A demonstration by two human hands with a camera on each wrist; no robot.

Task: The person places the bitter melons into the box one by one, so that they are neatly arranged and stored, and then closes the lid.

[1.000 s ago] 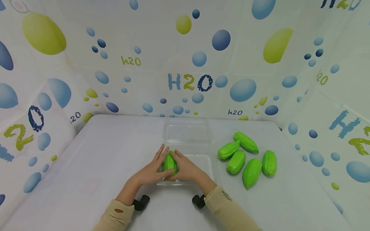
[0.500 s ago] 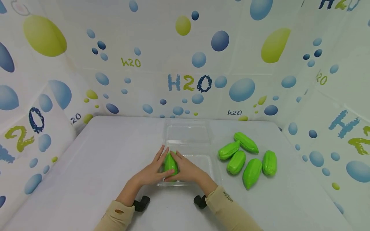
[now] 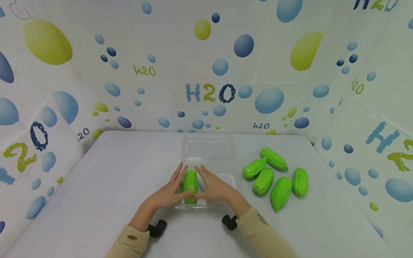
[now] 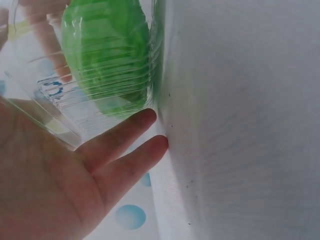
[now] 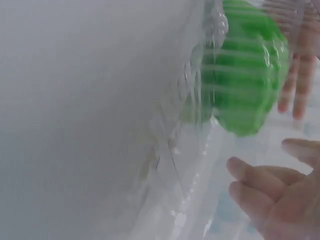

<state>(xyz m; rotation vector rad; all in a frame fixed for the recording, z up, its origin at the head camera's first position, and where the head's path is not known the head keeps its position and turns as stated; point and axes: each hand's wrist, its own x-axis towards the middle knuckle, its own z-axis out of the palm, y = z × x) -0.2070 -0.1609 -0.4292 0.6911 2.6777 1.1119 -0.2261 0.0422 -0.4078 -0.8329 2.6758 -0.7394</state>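
Here's the left-hand grip (image 3: 166, 193), fingers straight by the left wall of the clear container (image 3: 208, 147), thumb reaching over the ribbed green fruit (image 3: 190, 182) lying inside. The right-hand grip (image 3: 215, 186) hovers spread beside it, and farther right, five more green fruits (image 3: 267, 180) lie grouped on the white tabletop (image 3: 129, 165)

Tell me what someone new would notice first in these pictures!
Probably the five shiny bright green pieces grouped on the right of the white table. Next, perhaps, the similar green piece inside the open clear box, between the left hand and right hand. Behind, big "H2O" lettering stands out on the bubble-patterned backdrop.
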